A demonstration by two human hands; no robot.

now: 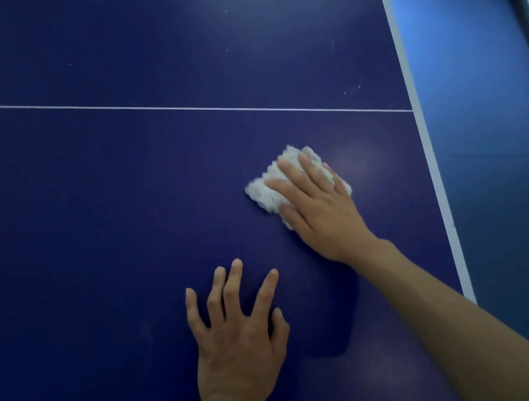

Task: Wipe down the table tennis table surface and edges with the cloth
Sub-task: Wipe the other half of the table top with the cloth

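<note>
Cloth: we see the white cloth (268,187) bunched flat on the blue table (82,194), on the near side of the thin white line (172,108), near the white edge band (426,140) but apart from it.
Right hand: our right hand (321,205) lies on top of the cloth, fingers straight and slightly apart, pressing down rather than gripping.
Left hand: our left hand (236,336) rests on bare table nearer to us, fingers splayed wide and a little arched, holding nothing.
Step in hand: we judge this to be mid-wipe on the right part of the near half.
Done: no wipe marks show; we cannot tell which areas are finished.
Left to do: pale specks (351,91) show beyond the line, near the edge band, so we judge that part unwiped. The cloth is not on the edge band, and the table's side faces are out of view.
Progress estimate: partway, with the far area and edges probably remaining.
</note>
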